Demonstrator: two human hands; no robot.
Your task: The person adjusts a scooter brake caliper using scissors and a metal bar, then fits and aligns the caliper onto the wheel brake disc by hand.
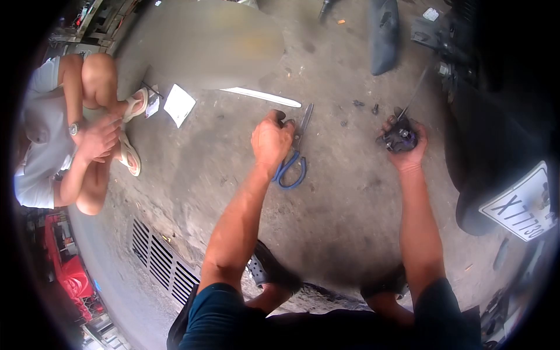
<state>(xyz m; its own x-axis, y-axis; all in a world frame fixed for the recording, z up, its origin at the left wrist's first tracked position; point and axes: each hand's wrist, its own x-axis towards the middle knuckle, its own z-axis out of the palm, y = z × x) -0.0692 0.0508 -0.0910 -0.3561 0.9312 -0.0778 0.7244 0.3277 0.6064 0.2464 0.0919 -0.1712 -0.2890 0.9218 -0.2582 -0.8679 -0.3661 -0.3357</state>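
Observation:
My right hand [410,140] is wrapped round a dark round mechanical part [401,137], with a thin cable or rod rising from its top towards the upper right. My left hand [273,140] is over the floor beside scissors [293,169] with blue handles. Its fingers are curled at a small dark thing that I cannot make out. The scissors' blades point up, just right of the fingers. A white strip [265,96] lies above my left hand. Small dark pieces [375,109] are on the floor left of the held part.
Another person [70,128] sits at the left, near a white paper [179,105]. A motorbike with a licence plate [521,201] stands at the right. A dark panel [384,38] lies at the top. A drain grate [161,256] is at the lower left.

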